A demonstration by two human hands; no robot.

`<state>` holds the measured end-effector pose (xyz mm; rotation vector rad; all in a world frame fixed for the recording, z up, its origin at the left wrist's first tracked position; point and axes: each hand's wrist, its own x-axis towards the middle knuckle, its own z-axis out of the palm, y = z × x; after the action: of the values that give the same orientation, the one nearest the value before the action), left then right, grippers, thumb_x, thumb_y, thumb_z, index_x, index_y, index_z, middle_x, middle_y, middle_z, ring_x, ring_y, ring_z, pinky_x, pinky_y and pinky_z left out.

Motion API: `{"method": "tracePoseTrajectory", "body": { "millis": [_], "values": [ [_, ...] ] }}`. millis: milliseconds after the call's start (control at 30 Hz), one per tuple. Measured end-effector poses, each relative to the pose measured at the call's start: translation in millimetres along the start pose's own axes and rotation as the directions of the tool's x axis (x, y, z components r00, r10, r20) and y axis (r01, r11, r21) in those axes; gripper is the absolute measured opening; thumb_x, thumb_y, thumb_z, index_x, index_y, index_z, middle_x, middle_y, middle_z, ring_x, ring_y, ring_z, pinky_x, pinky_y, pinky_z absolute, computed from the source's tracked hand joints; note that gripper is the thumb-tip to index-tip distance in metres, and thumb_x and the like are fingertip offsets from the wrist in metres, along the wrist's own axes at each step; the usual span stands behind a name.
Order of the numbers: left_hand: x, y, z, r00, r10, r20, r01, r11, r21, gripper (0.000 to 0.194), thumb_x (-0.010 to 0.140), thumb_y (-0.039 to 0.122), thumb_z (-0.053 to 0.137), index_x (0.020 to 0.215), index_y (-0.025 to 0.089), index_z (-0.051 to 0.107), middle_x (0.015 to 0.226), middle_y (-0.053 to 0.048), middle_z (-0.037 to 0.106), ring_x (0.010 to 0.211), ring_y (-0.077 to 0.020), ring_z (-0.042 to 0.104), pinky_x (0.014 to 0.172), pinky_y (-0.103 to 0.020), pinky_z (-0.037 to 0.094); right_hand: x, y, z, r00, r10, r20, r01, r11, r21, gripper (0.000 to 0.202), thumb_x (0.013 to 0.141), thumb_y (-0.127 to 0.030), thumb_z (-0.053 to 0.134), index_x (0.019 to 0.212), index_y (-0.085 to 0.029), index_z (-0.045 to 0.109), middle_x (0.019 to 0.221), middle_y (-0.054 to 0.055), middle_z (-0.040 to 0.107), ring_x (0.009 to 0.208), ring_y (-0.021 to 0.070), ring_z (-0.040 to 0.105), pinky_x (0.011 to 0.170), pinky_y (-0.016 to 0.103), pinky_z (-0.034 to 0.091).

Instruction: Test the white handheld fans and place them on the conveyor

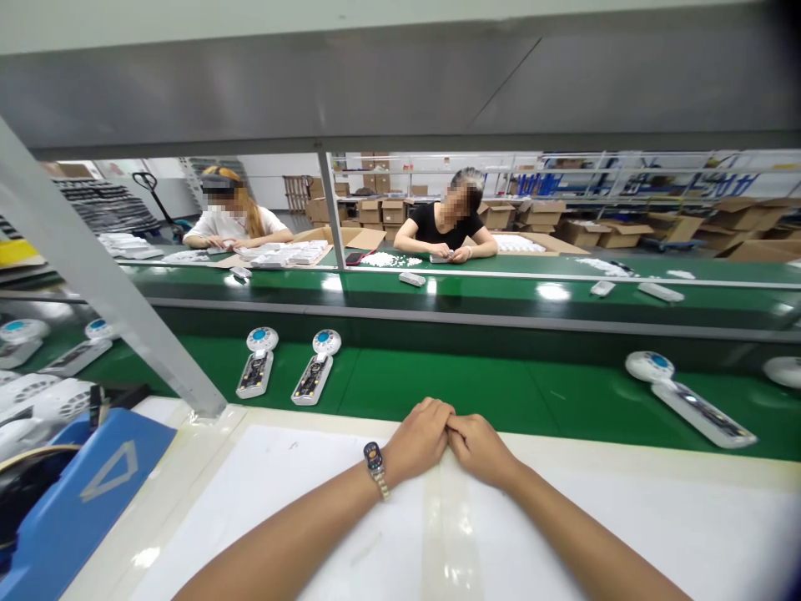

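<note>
My left hand (420, 440), with a watch (374, 457) on its wrist, rests at the far edge of the white work surface (300, 509). Touching it is my right hand (479, 446); the fingers of both are curled together, and no object shows in them. Beyond them runs a green conveyor belt (450, 380). Two white devices with round heads and exposed circuit boards, one (255, 373) beside the other (312, 380), lie on the belt to the left. Another white device (704, 411) lies on it to the right.
A blue bin (93, 492) and white parts (47, 401) are at the left. A slanted metal post (118, 275) rises beside them, and a shelf (400, 92) spans overhead. Across the belt, two people sit handling small white parts.
</note>
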<state>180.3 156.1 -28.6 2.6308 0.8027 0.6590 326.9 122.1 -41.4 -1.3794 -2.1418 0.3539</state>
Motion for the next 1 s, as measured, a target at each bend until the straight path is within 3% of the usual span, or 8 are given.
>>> {"method": "tracePoseTrajectory", "body": {
  "millis": [233, 333, 567, 767, 1000],
  "values": [
    [-1.2, 0.0, -0.6, 0.993, 0.087, -0.075, -0.096, 0.989, -0.115, 0.045, 0.078, 0.005, 0.039, 0.122, 0.014, 0.032, 0.112, -0.013, 0.049, 0.104, -0.0219, 0.049, 0.088, -0.037, 0.044, -1.1, -2.9, -0.8, 0.997, 0.079, -0.023, -0.080, 0.995, -0.052, 0.027, 0.078, -0.009, 0.034, 0.100, -0.014, 0.050, 0.066, 0.004, 0.065, 0.055, 0.0186, 0.058, 0.052, 0.026, 0.033],
    [-1.3, -0.2, -0.3, 0.995, 0.073, -0.063, -0.081, 0.986, -0.145, 0.049, 0.077, 0.005, 0.041, 0.124, 0.013, 0.030, 0.115, -0.014, 0.049, 0.105, -0.0224, 0.050, 0.087, -0.037, 0.045, -1.5, -4.1, -1.4, 0.994, 0.105, -0.023, -0.106, 0.992, -0.066, 0.031, 0.078, -0.009, 0.034, 0.106, -0.013, 0.046, 0.066, 0.004, 0.065, 0.056, 0.0187, 0.058, 0.051, 0.026, 0.033],
    [-2.2, -0.5, -0.5, 0.996, 0.092, 0.000, -0.092, 0.991, -0.102, 0.052, 0.075, 0.006, 0.042, 0.125, 0.013, 0.029, 0.113, -0.014, 0.051, 0.103, -0.0237, 0.053, 0.087, -0.039, 0.045, 2.1, -5.7, -2.5, 0.996, 0.091, 0.003, -0.091, 0.994, -0.064, 0.025, 0.078, -0.008, 0.035, 0.086, -0.015, 0.058, 0.076, 0.008, 0.069, 0.064, 0.0191, 0.063, 0.056, 0.025, 0.038],
    [-2.8, 0.0, -1.1, 0.996, 0.094, 0.007, -0.093, 0.993, -0.079, 0.055, 0.074, 0.003, 0.039, 0.126, 0.012, 0.027, 0.117, -0.015, 0.050, 0.109, -0.0243, 0.049, 0.090, -0.040, 0.044, 2.5, -4.7, -1.6, 0.998, 0.067, 0.008, -0.066, 0.995, -0.071, 0.028, 0.076, -0.005, 0.037, 0.084, -0.015, 0.061, 0.078, 0.008, 0.070, 0.066, 0.0190, 0.063, 0.059, 0.026, 0.040],
    [-1.0, 2.6, -4.1, 0.996, 0.078, 0.053, -0.072, 0.991, -0.113, 0.038, 0.076, 0.003, 0.038, 0.112, 0.015, 0.041, 0.102, -0.010, 0.055, 0.094, -0.0208, 0.053, 0.083, -0.036, 0.045, 2.2, -3.4, -0.4, 0.997, 0.083, 0.006, -0.081, 0.991, -0.103, 0.025, 0.075, -0.005, 0.039, 0.075, -0.014, 0.063, 0.076, 0.011, 0.070, 0.068, 0.0202, 0.064, 0.060, 0.026, 0.040]
  ]
}}
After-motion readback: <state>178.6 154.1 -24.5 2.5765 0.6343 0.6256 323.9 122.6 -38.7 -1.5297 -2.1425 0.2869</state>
